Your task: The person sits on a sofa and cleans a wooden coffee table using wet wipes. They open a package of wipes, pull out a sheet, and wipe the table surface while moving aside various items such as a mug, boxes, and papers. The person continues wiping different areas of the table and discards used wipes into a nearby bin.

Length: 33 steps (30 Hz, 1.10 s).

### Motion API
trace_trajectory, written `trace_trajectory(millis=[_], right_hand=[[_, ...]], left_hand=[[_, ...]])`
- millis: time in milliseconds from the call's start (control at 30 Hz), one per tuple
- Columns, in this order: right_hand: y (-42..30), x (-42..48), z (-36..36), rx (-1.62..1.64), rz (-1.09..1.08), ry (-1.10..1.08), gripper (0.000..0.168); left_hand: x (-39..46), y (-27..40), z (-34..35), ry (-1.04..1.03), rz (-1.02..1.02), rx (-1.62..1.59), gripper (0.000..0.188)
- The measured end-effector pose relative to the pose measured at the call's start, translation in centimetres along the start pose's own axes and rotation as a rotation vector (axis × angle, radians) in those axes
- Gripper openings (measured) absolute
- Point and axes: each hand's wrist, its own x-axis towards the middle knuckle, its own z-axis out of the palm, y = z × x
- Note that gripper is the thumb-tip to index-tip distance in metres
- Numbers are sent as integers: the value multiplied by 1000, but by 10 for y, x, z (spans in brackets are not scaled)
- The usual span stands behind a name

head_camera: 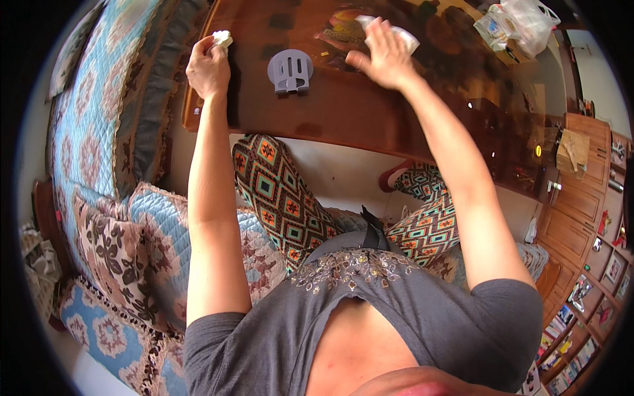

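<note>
My left hand (210, 69) is at the left edge of the dark wooden table (277, 116), its fingers closed on a crumpled white tissue (222, 38). Farther right and towards the far side, my right hand (384, 54) lies with spread fingers over a flat white tissue or cloth (408, 40), pressing it on the glossy tabletop. A grey plastic stand (291, 72) with slots rests on the table between both hands. Beside my right hand is a printed package (339, 32), partly blurred, and a small yellow piece (324, 53) lies near it.
White plastic bags (530, 27) are at the table's far right. A quilted blue sofa (89, 123) runs along the left, with a patterned cushion (119, 257). A cardboard box (572, 151) and wooden cabinets (564, 227) stand at the right. My knees are by the table's near edge.
</note>
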Motion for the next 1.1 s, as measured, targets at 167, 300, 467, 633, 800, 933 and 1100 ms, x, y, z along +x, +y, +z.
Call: trace_trajectory(millis=[167, 300, 467, 633, 800, 933, 1100], right_hand=[[-68, -117, -61, 185, -298, -181, 105], [-2, -146, -56, 71, -116, -138, 102], [49, -78, -26, 128, 161, -28, 101], [22, -82, -18, 107, 186, 51, 99], [26, -136, -34, 453, 213, 239, 37], [50, -114, -63, 1313, 647, 290, 24], [-9, -90, -107, 2239, 596, -17, 33]], left_hand=[[0, -4, 0, 5, 12, -37, 27], [-1, -5, -4, -3, 0, -23, 27], [-1, 7, -3, -17, -40, 1, 27], [0, 0, 2, -11, 16, -11, 28], [-1, 4, 1, -12, -29, 0, 28], [2, 3, 3, -29, -27, -2, 28], [2, 1, -2, -5, -41, 40, 27]])
